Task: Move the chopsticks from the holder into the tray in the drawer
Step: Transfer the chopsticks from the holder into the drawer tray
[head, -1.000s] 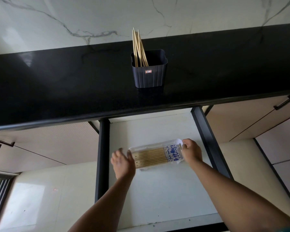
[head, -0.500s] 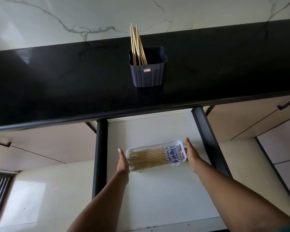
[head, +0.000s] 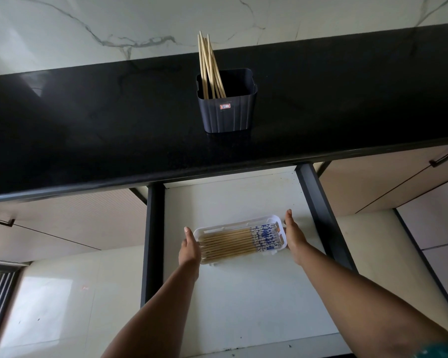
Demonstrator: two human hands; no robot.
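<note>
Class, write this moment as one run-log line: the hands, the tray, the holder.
left hand: flat against tray end | right hand: flat against other end | tray: in drawer, chopsticks lying inside | holder: on counter, chopsticks remaining

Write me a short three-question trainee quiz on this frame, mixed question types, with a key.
1. True or false: the holder on the counter is empty.
2. Which way do the chopsticks in the tray lie? A) on end B) flat, side by side C) crossed in a heap
3. Where are the left hand and right hand?

Key
1. False; several sticks stand in it.
2. B
3. At the tray's two short ends, fingers straight.
</note>
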